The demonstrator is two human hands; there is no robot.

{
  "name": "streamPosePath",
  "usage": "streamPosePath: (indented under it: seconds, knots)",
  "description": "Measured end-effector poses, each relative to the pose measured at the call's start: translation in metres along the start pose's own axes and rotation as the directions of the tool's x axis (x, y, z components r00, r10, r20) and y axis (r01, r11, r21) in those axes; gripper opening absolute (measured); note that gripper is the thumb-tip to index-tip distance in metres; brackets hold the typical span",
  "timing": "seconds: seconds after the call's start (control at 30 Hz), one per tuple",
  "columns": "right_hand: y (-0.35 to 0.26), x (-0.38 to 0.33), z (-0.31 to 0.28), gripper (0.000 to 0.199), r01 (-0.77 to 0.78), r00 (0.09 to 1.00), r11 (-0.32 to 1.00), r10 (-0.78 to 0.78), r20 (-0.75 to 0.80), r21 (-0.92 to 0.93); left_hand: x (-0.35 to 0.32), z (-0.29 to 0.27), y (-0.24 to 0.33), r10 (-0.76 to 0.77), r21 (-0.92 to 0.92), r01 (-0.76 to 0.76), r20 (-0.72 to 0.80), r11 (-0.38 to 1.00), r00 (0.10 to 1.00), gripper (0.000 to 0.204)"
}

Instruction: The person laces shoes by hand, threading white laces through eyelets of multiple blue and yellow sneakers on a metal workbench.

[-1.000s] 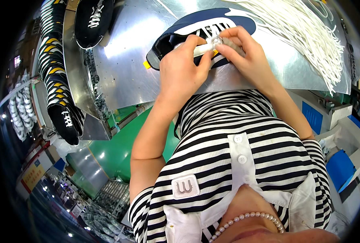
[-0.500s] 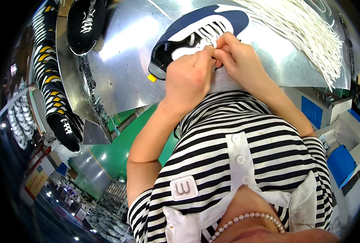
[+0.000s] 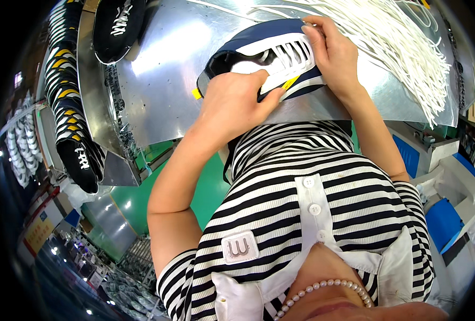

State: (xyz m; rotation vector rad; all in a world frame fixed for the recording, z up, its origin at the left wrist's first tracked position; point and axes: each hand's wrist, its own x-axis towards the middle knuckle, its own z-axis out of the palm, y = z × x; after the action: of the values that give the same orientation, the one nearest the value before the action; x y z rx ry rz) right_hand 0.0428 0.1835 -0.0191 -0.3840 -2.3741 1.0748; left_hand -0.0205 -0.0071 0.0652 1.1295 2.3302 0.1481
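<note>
- The navy and white shoe (image 3: 269,41) is over the near part of the metal worktop (image 3: 162,85), its toe toward the right and its heel toward the left.
- White lacing (image 3: 293,53) crosses the shoe's front in several bars.
- The left hand (image 3: 229,102) holds the shoe's near side by the opening: the thumb is outside, and the other fingers reach over the edge, their tips partly hidden.
- The right hand (image 3: 338,59) is curled around the toe, holding it, with the thumb on the side facing the wearer.
- A yellow tab (image 3: 197,93) sticks out at the heel, and a yellow strip (image 3: 290,83) shows on the near side between the hands.
- A big heap of loose white laces (image 3: 392,48) lies on the worktop beyond and to the right of the shoe.
- A black shoe (image 3: 118,32) with white laces is at the worktop's far left.
- Further left, a long row of shoes (image 3: 66,96) stands closely packed.
- Green floor (image 3: 210,190) shows below the worktop.
</note>
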Motion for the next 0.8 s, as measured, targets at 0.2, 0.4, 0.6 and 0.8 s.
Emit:
streamPosePath:
  seconds: [0.2,0.4,0.6,0.8]
  knots:
    - [0.004,-0.004,-0.018,0.023,-0.089,0.994,0.847,0.108,-0.006,0.524,-0.038,0.064,-0.031,0.374,0.173,-0.427,-0.812,0.888,0.448,0.049]
    - [0.013,0.006,-0.011,0.020,-0.056,0.989,0.978,0.083,-0.125,0.200,-0.060,0.108,0.001,-0.595,-0.920,-0.355,-0.192,-0.168,0.780,0.059]
    - [-0.011,0.028,-0.019,0.017,-0.023,0.999,0.993,0.019,0.031,0.116,-0.006,0.091,-0.021,-0.052,-0.547,-0.177,-0.238,-0.818,0.970,0.059]
    - [-0.001,0.075,-0.014,0.018,-0.125,0.991,0.928,0.098,0.093,0.350,-0.037,-0.016,-0.059,-0.285,-0.403,-0.838,-0.809,-0.367,0.514,0.062]
